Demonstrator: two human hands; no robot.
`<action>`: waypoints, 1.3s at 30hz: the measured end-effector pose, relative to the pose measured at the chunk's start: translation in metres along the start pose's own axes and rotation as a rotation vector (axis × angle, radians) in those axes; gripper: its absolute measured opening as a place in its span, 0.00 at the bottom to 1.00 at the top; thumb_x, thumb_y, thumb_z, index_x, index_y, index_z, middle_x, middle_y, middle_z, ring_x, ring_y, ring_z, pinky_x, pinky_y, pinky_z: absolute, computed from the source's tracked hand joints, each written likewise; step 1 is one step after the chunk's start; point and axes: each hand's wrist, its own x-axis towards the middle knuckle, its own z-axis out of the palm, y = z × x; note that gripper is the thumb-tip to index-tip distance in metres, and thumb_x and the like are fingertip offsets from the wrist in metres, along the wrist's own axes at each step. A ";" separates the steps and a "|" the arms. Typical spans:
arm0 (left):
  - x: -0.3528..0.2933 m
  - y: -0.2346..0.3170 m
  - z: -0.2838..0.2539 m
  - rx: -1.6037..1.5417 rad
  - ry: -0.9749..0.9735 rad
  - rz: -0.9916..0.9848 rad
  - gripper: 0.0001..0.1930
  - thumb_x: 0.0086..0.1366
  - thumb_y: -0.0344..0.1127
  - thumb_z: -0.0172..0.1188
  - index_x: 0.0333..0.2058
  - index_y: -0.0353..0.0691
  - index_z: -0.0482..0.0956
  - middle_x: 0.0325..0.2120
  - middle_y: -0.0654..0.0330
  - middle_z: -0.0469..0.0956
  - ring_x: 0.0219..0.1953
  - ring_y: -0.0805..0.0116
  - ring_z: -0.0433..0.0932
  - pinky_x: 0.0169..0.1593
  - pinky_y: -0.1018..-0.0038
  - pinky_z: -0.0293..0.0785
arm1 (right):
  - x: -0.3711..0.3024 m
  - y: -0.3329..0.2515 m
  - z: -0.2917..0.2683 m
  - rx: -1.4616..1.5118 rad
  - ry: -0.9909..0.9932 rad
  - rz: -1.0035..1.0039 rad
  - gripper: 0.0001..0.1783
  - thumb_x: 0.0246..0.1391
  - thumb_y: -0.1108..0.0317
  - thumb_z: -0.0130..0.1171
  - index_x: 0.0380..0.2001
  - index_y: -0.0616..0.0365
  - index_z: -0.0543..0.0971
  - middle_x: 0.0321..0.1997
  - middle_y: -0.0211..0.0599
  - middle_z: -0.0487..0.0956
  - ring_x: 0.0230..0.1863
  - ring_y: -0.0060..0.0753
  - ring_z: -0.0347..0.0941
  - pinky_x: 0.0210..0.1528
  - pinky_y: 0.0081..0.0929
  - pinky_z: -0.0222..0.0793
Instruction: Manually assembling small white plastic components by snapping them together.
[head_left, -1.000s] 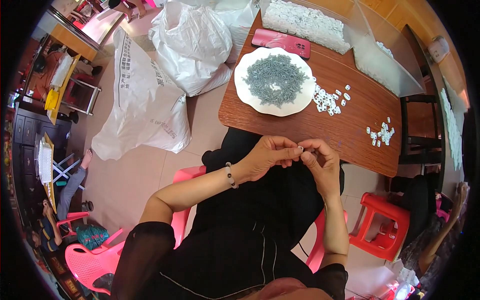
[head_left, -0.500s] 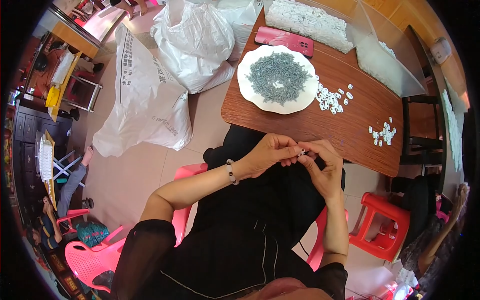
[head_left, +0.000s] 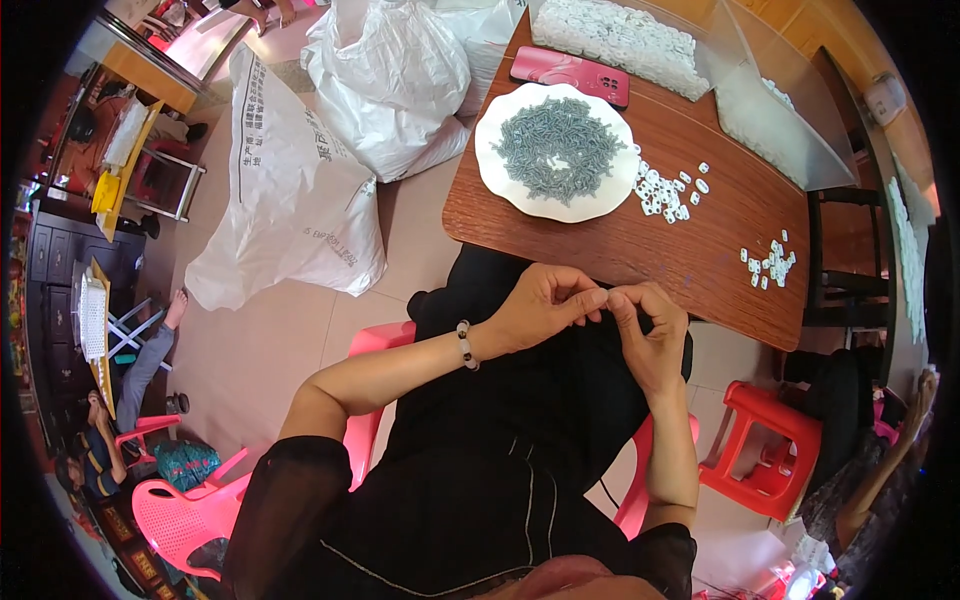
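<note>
Just off the table's near edge, above my lap, my left hand (head_left: 545, 310) and my right hand (head_left: 655, 335) meet at the fingertips. Each is closed in a pinch of thumb and forefinger, and whatever lies between them is too small and covered to make out. On the table beyond stands a white scalloped plate (head_left: 497, 185) heaped with small grey screw-like pieces (head_left: 560, 135). Small white pieces with dark holes (head_left: 660, 195) lie loose at the plate's right. Another little group of white pieces (head_left: 770, 265) is spread near the table's right side.
A pink phone (head_left: 570, 77) lies behind the plate, before a bank of white pieces (head_left: 615, 40). A clear panel (head_left: 790, 110) stands at the back right. White sacks (head_left: 290, 210) rest on the floor at left. A red stool (head_left: 765, 450) is to the right.
A small white piece that showed between my fingertips is now out of sight. My right thumb and forefinger have drawn up together, and my fingertips sit slightly higher.
</note>
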 end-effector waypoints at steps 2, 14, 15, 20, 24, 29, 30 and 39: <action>0.002 -0.001 0.001 -0.042 0.006 -0.014 0.11 0.65 0.37 0.60 0.34 0.32 0.80 0.25 0.62 0.80 0.27 0.81 0.75 0.31 0.83 0.71 | -0.001 0.001 0.000 0.033 -0.002 0.023 0.04 0.54 0.72 0.61 0.29 0.62 0.81 0.22 0.35 0.74 0.22 0.26 0.66 0.26 0.21 0.61; 0.004 0.002 -0.003 0.056 0.048 -0.017 0.09 0.65 0.33 0.60 0.36 0.31 0.80 0.27 0.62 0.80 0.29 0.81 0.76 0.32 0.84 0.71 | -0.001 0.008 -0.001 0.174 -0.075 0.161 0.06 0.56 0.74 0.57 0.35 0.63 0.81 0.26 0.32 0.76 0.24 0.17 0.66 0.26 0.17 0.60; 0.003 0.003 -0.002 0.048 0.054 -0.026 0.10 0.65 0.35 0.60 0.36 0.32 0.80 0.27 0.63 0.80 0.29 0.81 0.75 0.33 0.84 0.70 | -0.002 0.007 -0.001 0.198 -0.069 0.168 0.07 0.56 0.74 0.57 0.36 0.63 0.81 0.26 0.32 0.77 0.24 0.17 0.66 0.27 0.16 0.61; 0.003 0.002 0.000 0.035 0.061 -0.041 0.11 0.65 0.36 0.60 0.37 0.33 0.80 0.27 0.62 0.80 0.28 0.81 0.74 0.34 0.84 0.70 | -0.004 0.011 0.000 0.267 -0.046 0.195 0.07 0.56 0.74 0.57 0.37 0.62 0.81 0.28 0.30 0.78 0.26 0.15 0.68 0.29 0.15 0.62; 0.003 0.001 0.000 0.018 0.076 -0.033 0.09 0.65 0.33 0.59 0.37 0.31 0.80 0.27 0.63 0.80 0.29 0.81 0.76 0.33 0.84 0.71 | -0.003 0.008 -0.002 0.282 -0.055 0.216 0.06 0.55 0.74 0.58 0.36 0.62 0.81 0.28 0.30 0.79 0.25 0.15 0.68 0.28 0.14 0.62; 0.002 0.000 0.001 0.033 0.047 -0.012 0.09 0.65 0.33 0.59 0.37 0.31 0.80 0.27 0.62 0.80 0.29 0.81 0.76 0.33 0.84 0.71 | -0.002 0.009 -0.004 0.272 -0.071 0.239 0.06 0.53 0.73 0.61 0.34 0.63 0.81 0.26 0.30 0.78 0.24 0.15 0.67 0.25 0.16 0.61; 0.002 0.000 0.001 0.054 0.034 -0.016 0.09 0.65 0.33 0.59 0.37 0.31 0.80 0.27 0.62 0.80 0.28 0.81 0.76 0.32 0.84 0.71 | -0.002 0.007 -0.005 0.224 -0.072 0.211 0.05 0.53 0.74 0.61 0.33 0.63 0.81 0.26 0.31 0.78 0.23 0.16 0.67 0.25 0.16 0.61; 0.002 0.002 -0.004 0.040 -0.061 -0.148 0.12 0.66 0.38 0.58 0.36 0.34 0.81 0.26 0.62 0.80 0.27 0.82 0.73 0.32 0.85 0.69 | 0.004 0.001 -0.013 -0.044 -0.128 -0.115 0.05 0.50 0.76 0.62 0.33 0.61 0.79 0.28 0.35 0.76 0.26 0.27 0.70 0.27 0.22 0.66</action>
